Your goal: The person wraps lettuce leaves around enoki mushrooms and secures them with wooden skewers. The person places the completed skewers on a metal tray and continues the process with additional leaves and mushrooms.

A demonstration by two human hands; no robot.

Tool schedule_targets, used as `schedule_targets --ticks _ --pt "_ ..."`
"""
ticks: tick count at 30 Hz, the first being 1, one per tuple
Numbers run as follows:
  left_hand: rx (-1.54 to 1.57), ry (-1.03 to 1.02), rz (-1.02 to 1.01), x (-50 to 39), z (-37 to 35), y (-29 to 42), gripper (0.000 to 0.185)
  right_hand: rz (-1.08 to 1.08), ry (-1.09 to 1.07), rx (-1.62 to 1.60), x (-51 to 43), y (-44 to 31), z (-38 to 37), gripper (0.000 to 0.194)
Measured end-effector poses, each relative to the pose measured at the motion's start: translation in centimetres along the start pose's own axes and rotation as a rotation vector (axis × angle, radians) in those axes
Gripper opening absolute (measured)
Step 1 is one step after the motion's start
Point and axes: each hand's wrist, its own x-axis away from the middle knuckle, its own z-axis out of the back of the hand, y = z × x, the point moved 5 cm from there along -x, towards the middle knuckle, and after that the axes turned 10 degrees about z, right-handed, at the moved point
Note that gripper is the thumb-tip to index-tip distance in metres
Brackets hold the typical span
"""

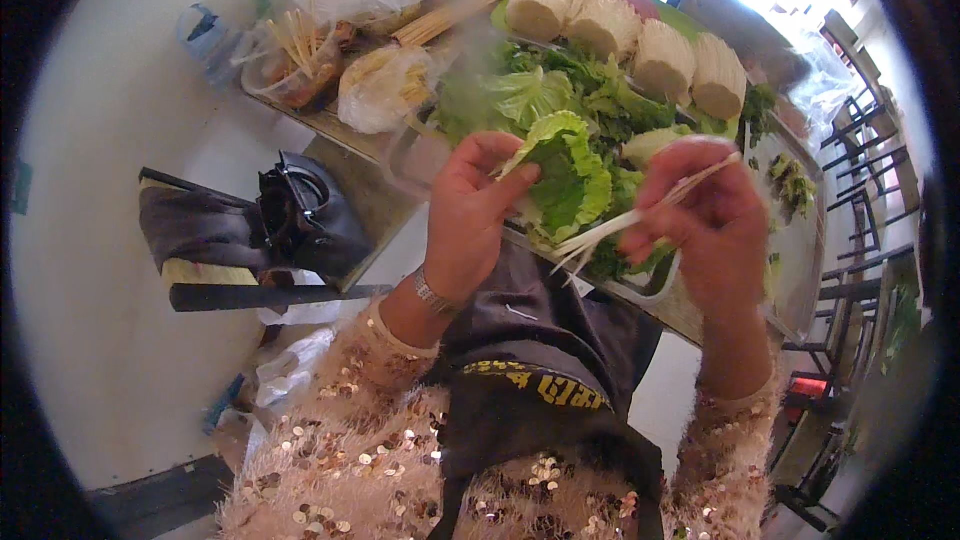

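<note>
My left hand (484, 199) pinches a curled green lettuce leaf (568, 172) by its near edge, above the front of the table. In my right hand (690, 210) is a small bunch of thin white enoki mushrooms (607, 234), their ends pointing down and left, just below the leaf. Behind both hands lies a pile of leafy lettuce (536, 94) in a clear tray. Several bundles of enoki mushrooms (667, 60) stand in a row along the far side of the pile, and their cut bases face me.
Wooden skewers (454, 11) lie at the back left. Near them are a plastic tub (296, 82) with sticks in it and a plastic-wrapped bundle (386, 86). A metal tray (795, 270) with leaf scraps is at right. A black bag (311, 214) rests on a chair at left.
</note>
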Motion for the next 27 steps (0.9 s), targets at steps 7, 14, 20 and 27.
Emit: schedule_targets --ticks 7,14,20,27 --pt "0.049 -0.12 0.009 1.1 -3.2 -0.4 0.024 0.338 -0.028 0.619 -0.2 0.3 -1.5 0.021" --pt "-0.095 -0.147 -0.048 1.7 -3.9 -0.5 0.026 0.482 0.06 0.784 0.2 1.0 -0.8 0.024" --pt "-0.049 -0.165 0.016 1.9 -3.3 -0.2 0.027 0.216 0.174 0.433 1.6 3.6 3.0 0.042" --pt "-0.046 -0.271 0.16 2.1 -3.9 -1.8 0.02 0.276 -0.091 0.587 1.7 2.6 1.0 0.042"
